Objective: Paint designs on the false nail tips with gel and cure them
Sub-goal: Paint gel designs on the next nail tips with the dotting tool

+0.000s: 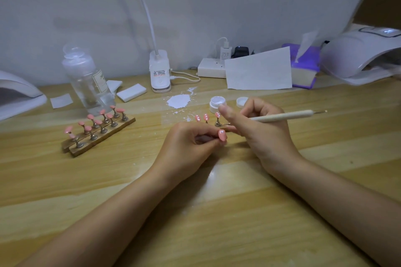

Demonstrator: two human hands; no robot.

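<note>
The pink nail tip (222, 135) sits above the wooden table (217, 212), pinched in your curled left hand (188, 143). Your right hand (258, 128) grips the dotting pen (286, 115), its fingers bent, beside the open gel pot (217, 104).

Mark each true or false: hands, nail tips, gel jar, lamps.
1. The left hand pinches a pink nail tip. True.
2. The right hand is empty. False: it grips a dotting pen.
3. The gel jar is capped. False: it is open, its lid lying beside it.
4. The wooden rack holds pink tips on stands. True.
5. The tissue box is green. False: purple.
</note>
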